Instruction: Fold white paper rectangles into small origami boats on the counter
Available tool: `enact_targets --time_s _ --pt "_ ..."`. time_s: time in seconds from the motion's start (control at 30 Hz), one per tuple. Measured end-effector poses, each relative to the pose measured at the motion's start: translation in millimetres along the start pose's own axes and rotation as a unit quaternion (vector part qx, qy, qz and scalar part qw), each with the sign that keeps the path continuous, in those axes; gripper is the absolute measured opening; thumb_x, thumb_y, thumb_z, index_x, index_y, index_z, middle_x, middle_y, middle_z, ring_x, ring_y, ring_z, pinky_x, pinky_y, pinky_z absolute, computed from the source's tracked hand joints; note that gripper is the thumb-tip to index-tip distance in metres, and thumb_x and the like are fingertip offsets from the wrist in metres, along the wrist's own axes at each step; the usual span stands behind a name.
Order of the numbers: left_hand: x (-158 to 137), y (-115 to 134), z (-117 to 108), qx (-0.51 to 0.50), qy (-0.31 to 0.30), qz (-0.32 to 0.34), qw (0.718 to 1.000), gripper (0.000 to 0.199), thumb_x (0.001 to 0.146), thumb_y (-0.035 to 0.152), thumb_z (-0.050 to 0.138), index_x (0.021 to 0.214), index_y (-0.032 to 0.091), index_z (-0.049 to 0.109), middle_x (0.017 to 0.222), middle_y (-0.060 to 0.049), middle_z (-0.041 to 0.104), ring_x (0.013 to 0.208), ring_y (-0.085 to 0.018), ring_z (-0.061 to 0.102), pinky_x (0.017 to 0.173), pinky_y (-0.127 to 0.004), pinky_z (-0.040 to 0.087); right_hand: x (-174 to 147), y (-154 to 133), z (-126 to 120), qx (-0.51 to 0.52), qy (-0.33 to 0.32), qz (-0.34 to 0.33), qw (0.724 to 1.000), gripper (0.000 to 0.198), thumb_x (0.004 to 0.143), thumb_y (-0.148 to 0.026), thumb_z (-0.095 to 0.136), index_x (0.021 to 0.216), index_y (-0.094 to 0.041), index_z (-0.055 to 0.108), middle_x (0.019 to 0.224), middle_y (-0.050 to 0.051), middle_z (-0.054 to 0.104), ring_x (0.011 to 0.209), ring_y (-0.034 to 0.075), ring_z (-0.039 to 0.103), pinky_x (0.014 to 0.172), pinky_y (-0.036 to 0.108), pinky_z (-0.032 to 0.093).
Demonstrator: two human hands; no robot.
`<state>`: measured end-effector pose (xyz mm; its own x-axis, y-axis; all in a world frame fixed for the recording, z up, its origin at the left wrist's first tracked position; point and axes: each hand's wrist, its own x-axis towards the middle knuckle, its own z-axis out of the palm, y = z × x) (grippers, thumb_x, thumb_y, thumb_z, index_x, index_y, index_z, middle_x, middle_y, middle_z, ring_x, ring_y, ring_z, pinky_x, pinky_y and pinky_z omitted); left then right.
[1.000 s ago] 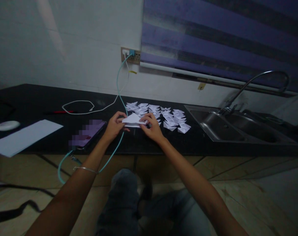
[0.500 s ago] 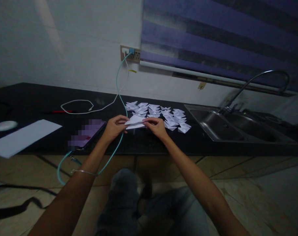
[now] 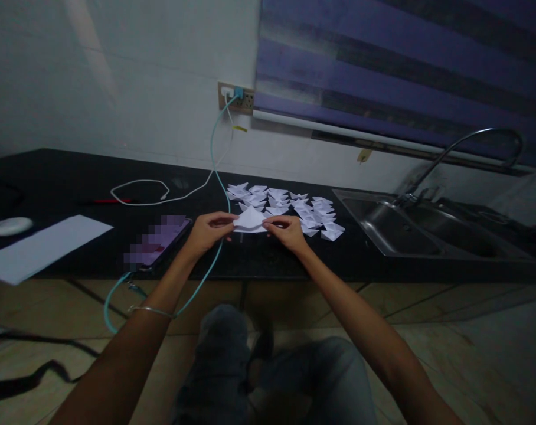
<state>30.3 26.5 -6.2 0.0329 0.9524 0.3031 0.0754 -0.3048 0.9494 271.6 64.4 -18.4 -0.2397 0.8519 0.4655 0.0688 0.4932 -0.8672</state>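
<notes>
A partly folded sheet of white paper (image 3: 250, 221), with a pointed top and a straight lower edge, is held up over the front of the dark counter. My left hand (image 3: 209, 230) pinches its left end between thumb and fingers. At the other end, my right hand (image 3: 287, 231) grips it the same way. Just behind the paper, several folded white paper boats (image 3: 301, 206) lie in loose rows; the held paper and my hands cover some of them.
Left of my hands a phone (image 3: 164, 239) lies on the black counter (image 3: 259, 260). Further left are white paper sheets (image 3: 51, 245) and a white round object (image 3: 11, 226). A teal cable (image 3: 212, 139) runs from the wall socket (image 3: 236, 98) behind my left wrist. Right stands a double sink (image 3: 401, 227).
My hands have shifted slightly right with the paper. Its pointed top now sits centred between them, where before it looked flatter and more tilted.
</notes>
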Motion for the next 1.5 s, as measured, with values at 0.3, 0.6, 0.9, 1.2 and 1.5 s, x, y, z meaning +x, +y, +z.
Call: enact_targets --time_s 0.3,0.6,0.9,1.2,1.5 --pt "-1 -1 -2 0.037 -0.008 0.023 0.999 0.043 0.070 0.041 0.079 0.104 0.013 0.076 0.099 -0.011 0.076 0.063 -0.015 0.066 0.052 -0.023 0.055 0 -4 1 0.000 0.014 -0.027 1.000 0.020 0.073 -0.035 0.079 0.084 -0.018 0.077 0.091 0.007 0.075 0.088 0.020 0.069 0.081 0.033 0.056" --pt "-1 -2 -4 0.049 -0.008 0.003 0.999 0.033 0.067 0.037 0.081 0.090 0.013 0.079 0.077 -0.008 0.076 0.052 -0.014 0.064 0.051 -0.023 0.053 -3 -6 0 0.004 -0.007 0.006 1.000 0.024 0.072 -0.040 0.079 0.076 -0.017 0.074 0.072 0.002 0.071 0.065 0.015 0.063 0.065 0.028 0.051" --pt "-1 1 0 0.023 -0.008 -0.004 1.000 0.037 0.063 0.042 0.084 0.085 0.012 0.078 0.083 -0.008 0.076 0.059 -0.015 0.065 0.054 -0.025 0.056 -3 -9 -1 0.007 -0.004 0.003 1.000 0.025 0.071 -0.041 0.079 0.073 -0.017 0.072 0.073 0.002 0.070 0.067 0.015 0.061 0.066 0.027 0.048" --pt "-4 6 1 0.060 -0.066 -0.025 0.996 0.041 0.069 0.047 0.078 0.091 0.013 0.079 0.076 -0.006 0.075 0.059 -0.016 0.063 0.052 -0.024 0.053 -5 -10 1 -0.055 -0.011 -0.006 0.998 0.032 0.076 -0.047 0.073 0.068 -0.017 0.067 0.065 0.001 0.062 0.062 0.013 0.054 0.059 0.025 0.042" --pt "-2 0 -1 0.047 -0.039 -0.007 0.998 0.047 0.071 0.045 0.078 0.103 0.011 0.075 0.071 -0.006 0.073 0.052 -0.012 0.060 0.050 -0.020 0.048 -4 -10 5 -0.014 -0.002 0.009 1.000 0.027 0.073 -0.041 0.076 0.080 -0.016 0.068 0.067 0.000 0.063 0.060 0.012 0.054 0.055 0.024 0.041"
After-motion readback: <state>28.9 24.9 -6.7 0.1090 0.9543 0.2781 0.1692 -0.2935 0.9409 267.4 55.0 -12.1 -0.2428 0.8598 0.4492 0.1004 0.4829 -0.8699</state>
